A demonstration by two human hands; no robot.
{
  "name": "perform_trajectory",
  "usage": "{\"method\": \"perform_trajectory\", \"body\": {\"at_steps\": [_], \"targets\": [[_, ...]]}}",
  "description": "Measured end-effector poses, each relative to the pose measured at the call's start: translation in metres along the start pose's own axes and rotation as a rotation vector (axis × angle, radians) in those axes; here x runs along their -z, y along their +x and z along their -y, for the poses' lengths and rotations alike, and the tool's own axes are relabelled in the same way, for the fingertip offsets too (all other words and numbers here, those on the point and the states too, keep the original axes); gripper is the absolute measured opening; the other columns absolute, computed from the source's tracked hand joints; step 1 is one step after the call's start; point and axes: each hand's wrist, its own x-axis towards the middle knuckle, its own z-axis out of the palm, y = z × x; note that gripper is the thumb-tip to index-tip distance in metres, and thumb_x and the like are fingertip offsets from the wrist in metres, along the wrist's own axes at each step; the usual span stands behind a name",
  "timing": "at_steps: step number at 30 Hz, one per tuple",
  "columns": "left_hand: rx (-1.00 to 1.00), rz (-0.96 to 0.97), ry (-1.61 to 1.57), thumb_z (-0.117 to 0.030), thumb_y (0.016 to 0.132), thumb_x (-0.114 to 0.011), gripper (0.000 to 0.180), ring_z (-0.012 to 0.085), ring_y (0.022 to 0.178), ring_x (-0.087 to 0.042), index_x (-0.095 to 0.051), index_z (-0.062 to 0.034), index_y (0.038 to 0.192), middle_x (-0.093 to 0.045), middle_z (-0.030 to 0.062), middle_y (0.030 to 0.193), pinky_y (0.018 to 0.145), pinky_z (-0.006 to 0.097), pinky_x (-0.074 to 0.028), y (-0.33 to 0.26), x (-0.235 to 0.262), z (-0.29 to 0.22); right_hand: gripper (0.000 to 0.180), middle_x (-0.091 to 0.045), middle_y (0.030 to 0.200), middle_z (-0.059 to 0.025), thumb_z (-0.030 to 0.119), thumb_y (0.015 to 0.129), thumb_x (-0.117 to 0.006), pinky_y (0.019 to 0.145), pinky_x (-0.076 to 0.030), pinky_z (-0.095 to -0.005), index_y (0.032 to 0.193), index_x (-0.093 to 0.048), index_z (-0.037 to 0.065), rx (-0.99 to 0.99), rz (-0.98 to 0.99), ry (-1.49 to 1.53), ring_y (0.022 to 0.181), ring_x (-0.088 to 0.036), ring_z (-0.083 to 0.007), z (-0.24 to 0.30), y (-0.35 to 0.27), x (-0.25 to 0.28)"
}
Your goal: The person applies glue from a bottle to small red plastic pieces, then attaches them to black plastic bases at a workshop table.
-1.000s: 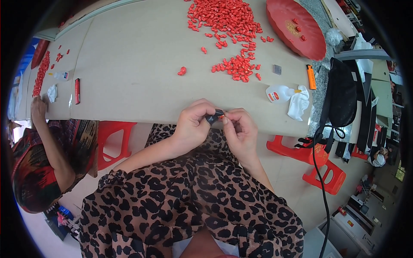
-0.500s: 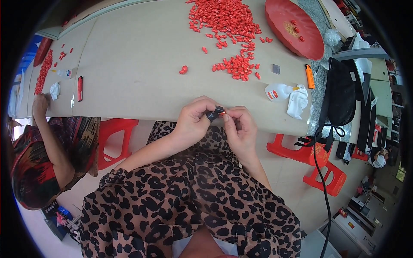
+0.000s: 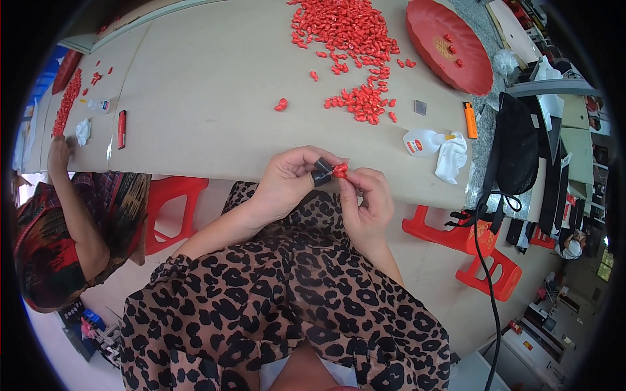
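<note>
At the near edge of the desk point(image 3: 215, 98), the left hand point(image 3: 287, 182) pinches a small dark square piece point(image 3: 321, 173) between thumb and fingers, its grip closed tight on it. The right hand point(image 3: 366, 199) grasps a small red bead point(image 3: 340, 171) at its fingertips, pressed against the dark piece just above the lap. Farther back on the desk lie a pile of red beads point(image 3: 345, 29), a red tray point(image 3: 447, 42) and a white bottle point(image 3: 422, 141).
</note>
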Motion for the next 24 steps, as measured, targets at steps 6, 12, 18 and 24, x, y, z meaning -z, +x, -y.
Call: {"method": "perform_trajectory", "body": {"at_steps": [6,12,18,24], "targets": [[-0.011,0.01,0.013,0.006,0.075,-0.052,0.009,0.0247,0.098,-0.051,-0.05,-0.0021,0.077,-0.053,0.01,0.092,0.085,0.034,-0.041,-0.0005,0.0017,0.001,0.012,-0.052,0.08,-0.0108,-0.004,0.072,-0.058,0.055,-0.044,-0.0213,0.083,-0.053,-0.002,-0.055,-0.006,0.068,0.066,-0.053,-0.0149,-0.0026,-0.0033,-0.0003],[-0.023,0.015,-0.006,0.006,0.074,-0.052,0.008,0.0242,0.097,-0.051,-0.05,-0.0018,0.077,-0.053,0.0102,0.092,0.085,0.033,-0.041,0.0,0.0012,0.0012,0.012,-0.052,0.081,-0.0095,-0.004,0.073,-0.057,0.056,-0.044,-0.0196,0.084,-0.052,-0.003,-0.154,0.006,0.119,0.067,-0.052,-0.0124,-0.002,-0.0041,0.0005],[0.031,0.016,-0.029,0.007,0.077,-0.047,0.014,0.0121,0.087,-0.053,-0.05,0.0008,0.089,-0.055,0.0074,0.091,0.078,0.025,-0.044,-0.001,0.0019,-0.0002,0.01,-0.049,0.084,-0.007,-0.005,0.077,-0.051,0.054,-0.042,-0.0179,0.087,-0.048,-0.004,-0.41,0.021,0.409,0.061,-0.05,-0.0085,0.0007,-0.0041,0.0018],[0.045,-0.017,0.042,0.003,0.078,-0.049,0.016,0.0108,0.083,-0.054,-0.049,0.0005,0.094,-0.056,0.0062,0.089,0.075,0.023,-0.045,-0.0013,0.0027,0.0008,0.009,-0.051,0.082,-0.0079,-0.003,0.078,-0.05,0.053,-0.042,-0.0181,0.087,-0.048,-0.004,-0.446,0.03,0.489,0.06,-0.05,-0.0086,0.0026,-0.0038,0.0021]]}}
